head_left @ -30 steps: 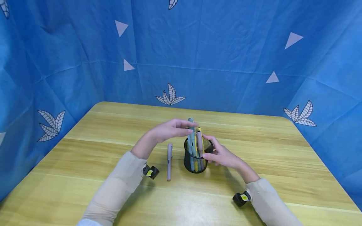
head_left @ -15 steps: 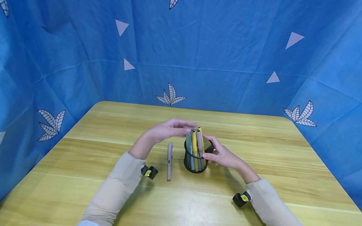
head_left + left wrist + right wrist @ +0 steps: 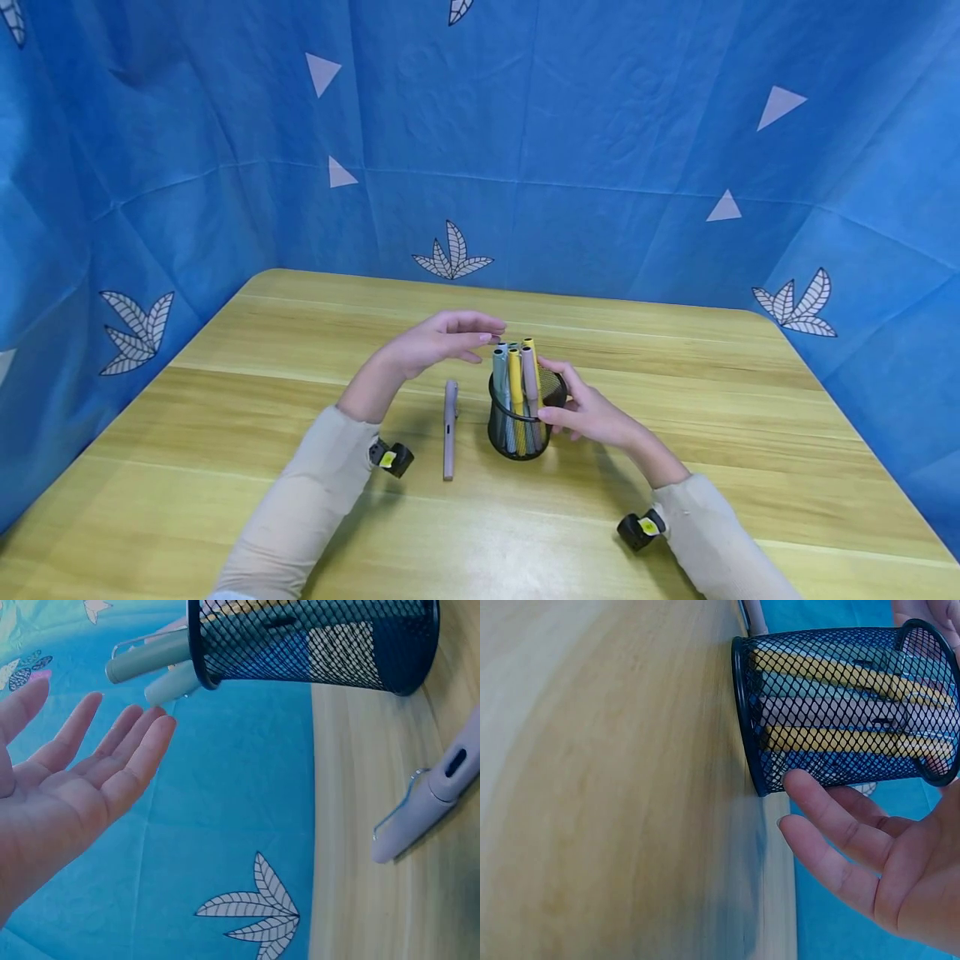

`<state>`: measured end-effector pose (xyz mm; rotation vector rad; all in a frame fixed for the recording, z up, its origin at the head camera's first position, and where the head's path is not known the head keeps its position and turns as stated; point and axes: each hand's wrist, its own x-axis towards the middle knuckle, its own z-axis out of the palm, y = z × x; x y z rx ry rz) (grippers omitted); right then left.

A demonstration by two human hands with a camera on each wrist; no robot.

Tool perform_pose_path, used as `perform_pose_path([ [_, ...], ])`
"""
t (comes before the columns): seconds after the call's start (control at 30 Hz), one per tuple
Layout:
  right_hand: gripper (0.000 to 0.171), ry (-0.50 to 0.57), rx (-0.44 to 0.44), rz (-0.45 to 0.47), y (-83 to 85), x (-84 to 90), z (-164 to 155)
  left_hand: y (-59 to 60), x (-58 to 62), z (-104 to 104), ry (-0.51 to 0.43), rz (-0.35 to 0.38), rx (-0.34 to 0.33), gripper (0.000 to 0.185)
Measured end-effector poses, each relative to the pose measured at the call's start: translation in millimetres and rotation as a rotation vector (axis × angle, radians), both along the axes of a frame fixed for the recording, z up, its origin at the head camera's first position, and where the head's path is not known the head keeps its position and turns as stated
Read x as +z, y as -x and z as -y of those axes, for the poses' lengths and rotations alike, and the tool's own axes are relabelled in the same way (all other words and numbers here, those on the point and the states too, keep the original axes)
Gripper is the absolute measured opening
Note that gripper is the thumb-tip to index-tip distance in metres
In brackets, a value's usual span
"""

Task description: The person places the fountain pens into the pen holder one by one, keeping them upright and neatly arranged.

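A black mesh pen holder (image 3: 497,429) stands upright on the table with several capped pens in it, among them a teal pen (image 3: 499,371), a yellow pen (image 3: 515,375) and a lilac pen (image 3: 529,375). My right hand (image 3: 596,414) holds the holder from its right side, thumb at the front rim and index finger at the far side. Just left of the pen tops, my left hand (image 3: 438,343) hovers with nothing in it, fingers extended and apart. In the left wrist view its fingertips (image 3: 161,727) are close to the caps.
Another lilac pen (image 3: 449,433) lies on the wooden table (image 3: 337,517), left of the holder, its clip end pointing away from me. A blue patterned curtain (image 3: 585,167) hangs behind the table and along both sides. Each wrist wears a small black camera (image 3: 392,457).
The teal pen has sunk lower into the holder, and my left hand has let go and drawn back slightly left. My right hand keeps its place on the holder.
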<state>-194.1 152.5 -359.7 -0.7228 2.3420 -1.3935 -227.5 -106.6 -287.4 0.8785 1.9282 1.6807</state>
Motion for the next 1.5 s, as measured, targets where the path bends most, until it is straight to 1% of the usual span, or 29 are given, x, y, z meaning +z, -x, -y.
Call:
perform_pose_path([
  [0.17,0.070,0.001,0.000,0.002,-0.1,0.8,0,1.9,-3.7,2,0.009,0.015,0.019,0.039],
  [0.47,0.070,0.012,-0.009,0.008,-1.2,1.3,0,2.9,-9.6,5,0.003,0.029,0.006,0.041],
  [0.73,0.068,-0.002,-0.022,0.005,-2.0,1.4,1,3.2,-15.2,8,-0.002,0.044,0.009,0.039],
  [0.83,0.069,0.000,-0.022,0.006,-2.2,1.1,1,2.1,-15.8,10,-0.014,0.044,0.020,0.038],
  [1.0,0.069,0.002,-0.015,0.003,-1.3,-0.6,0,0.5,-15.2,12,-0.008,0.018,0.052,0.037],
  [1.23,0.068,0.004,-0.006,0.006,-0.7,-1.0,0,-0.7,-16.6,17,0.086,-0.040,0.141,0.035],
  [1.5,0.069,0.007,-0.003,0.006,-1.0,-1.5,0,-1.5,-19.3,19,0.107,-0.069,0.167,0.033],
])
